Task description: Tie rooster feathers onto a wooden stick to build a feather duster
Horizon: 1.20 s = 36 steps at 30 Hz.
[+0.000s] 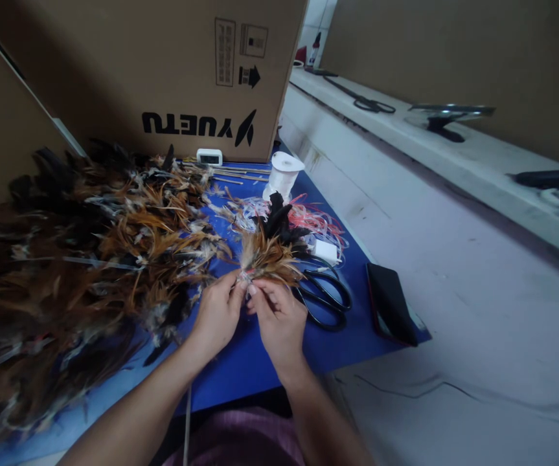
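A bundle of brown and black feathers [269, 255] fans out above my two hands, its tips pointing away from me. My left hand [218, 310] pinches the pale, tied base of the bundle between thumb and fingers. Close against it, my right hand [279, 310] is also closed at the base, thumb and fingertips pressed together. Whether the right fingers hold a strand or the quills is too small to tell. Black-handled scissors [325, 301] lie just right of my right hand, their blades partly hidden by the feathers.
A large pile of feathers [89, 259] covers the left of the blue table [240, 375]. Behind stand a white spool [284, 173], pink and white ribbon strips [320, 220], a small digital display [210, 157] and a cardboard box [177, 65]. A white adapter [326, 250] and phone [390, 303] lie right.
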Motion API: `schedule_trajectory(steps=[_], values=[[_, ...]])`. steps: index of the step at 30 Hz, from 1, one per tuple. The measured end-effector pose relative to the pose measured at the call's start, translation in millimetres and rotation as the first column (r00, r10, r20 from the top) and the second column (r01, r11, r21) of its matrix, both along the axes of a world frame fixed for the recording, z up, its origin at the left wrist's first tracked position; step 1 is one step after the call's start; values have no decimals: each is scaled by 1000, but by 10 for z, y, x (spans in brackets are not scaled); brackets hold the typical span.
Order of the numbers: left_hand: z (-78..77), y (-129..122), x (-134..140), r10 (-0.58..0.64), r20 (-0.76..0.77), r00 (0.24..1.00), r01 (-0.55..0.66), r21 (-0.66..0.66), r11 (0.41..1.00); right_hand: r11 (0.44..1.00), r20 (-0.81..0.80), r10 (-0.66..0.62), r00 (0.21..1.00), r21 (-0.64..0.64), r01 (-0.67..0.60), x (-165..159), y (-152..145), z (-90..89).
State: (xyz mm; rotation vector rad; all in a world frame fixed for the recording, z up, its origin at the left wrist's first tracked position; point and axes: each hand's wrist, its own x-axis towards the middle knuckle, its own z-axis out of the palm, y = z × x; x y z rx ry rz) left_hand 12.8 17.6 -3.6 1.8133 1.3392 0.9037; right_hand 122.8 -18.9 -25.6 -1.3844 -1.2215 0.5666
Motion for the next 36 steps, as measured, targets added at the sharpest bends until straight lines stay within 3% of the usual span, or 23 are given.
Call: schedule_trajectory(steps=[6, 13, 16, 24, 30, 36], values=[[-10, 7, -3, -6, 8, 1000, 6, -3, 1000, 994, 197, -52, 979, 102, 32, 3, -16, 60], [-1, 4, -1, -1, -12, 1000, 1, -23, 1000, 998, -160, 1, 987, -64, -11, -21, 11, 10], [-6, -4, 4, -2, -6, 1000, 2, -22, 1000, 996, -227, -28, 974, -84, 9, -33, 21, -15], [-30, 0, 12, -14, -17, 1000, 14, -2, 1000, 995, 87, -82, 993, -55, 87, -14, 21, 37], [-30, -6, 9, -8, 4, 1000, 8, 6, 1000, 993, 106, -98, 990, -53, 104, -11, 30, 13], [-16, 0, 11, -6, -2, 1000, 6, 1, 1000, 994, 247, -111, 963, 13, 111, -26, 11, 72]])
